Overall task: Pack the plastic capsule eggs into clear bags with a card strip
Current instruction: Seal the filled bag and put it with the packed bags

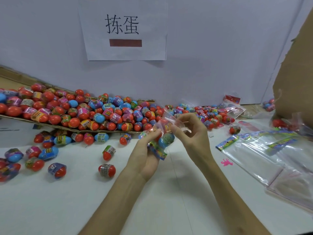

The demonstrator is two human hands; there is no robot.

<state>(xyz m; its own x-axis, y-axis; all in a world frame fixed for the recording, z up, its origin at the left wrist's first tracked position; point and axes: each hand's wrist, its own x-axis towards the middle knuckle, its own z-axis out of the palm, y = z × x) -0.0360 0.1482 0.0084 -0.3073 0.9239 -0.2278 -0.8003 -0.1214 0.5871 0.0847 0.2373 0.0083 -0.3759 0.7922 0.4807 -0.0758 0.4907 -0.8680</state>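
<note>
1. Two bare arms come in from the bottom edge. The left hand (pixel 145 155) curls round a clear bag (pixel 169 119) from below, and its fingers hide part of the bag.
2. The right hand (pixel 191 133) pinches the top of the bag between thumb and finger.
3. A blue egg (pixel 166 139) shows inside the bag, with something red above it. How many eggs are in there is hard to tell.
4. A card strip (pixel 157 151) sticks out low down, by the left fingers.
5. Loose eggs (pixel 107 170) lie on the white table (pixel 152 200), left of the hands.
6. Behind them a big heap of eggs (pixel 67 109) fills a cardboard tray (pixel 105 131), cut off at the left edge.
7. On the right is a pile of flat bags (pixel 271 158), blurry and cut off at the edge. A small pink toy (pixel 226 162) lies just beside it.
8. A paper sign (pixel 124 29) hangs on the wall.
</note>
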